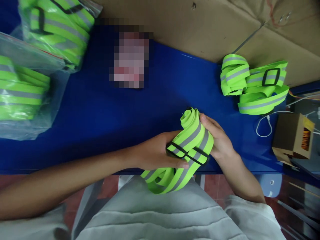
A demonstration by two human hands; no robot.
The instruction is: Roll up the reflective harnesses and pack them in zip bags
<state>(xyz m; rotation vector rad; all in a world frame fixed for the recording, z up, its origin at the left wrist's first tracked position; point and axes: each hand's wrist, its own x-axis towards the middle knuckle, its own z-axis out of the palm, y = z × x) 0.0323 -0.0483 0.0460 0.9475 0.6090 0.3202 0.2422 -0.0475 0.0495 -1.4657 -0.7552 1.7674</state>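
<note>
A neon-yellow reflective strap (188, 140) with grey stripes and black buckles is bunched between my hands, just over the table's near edge. Its upper end is rolled up, and a loop hangs down toward my lap. My left hand (160, 151) grips it from the left, thumb lying across the front below a buckle. On the other side, my right hand (218, 136) is closed round the strap's right edge; the strap hides part of its fingers. Two more coiled reflective straps, one on the left (235, 75) and one with a black buckle (266, 86), lie at the back right.
Clear plastic bags of reflective straps, an upper one (60, 30) and a lower one (22, 90), lie on the blue table (100, 110) at left. Cardboard (175, 26) stands along the back. A small open carton (291, 135) and a white cable (264, 135) are at right.
</note>
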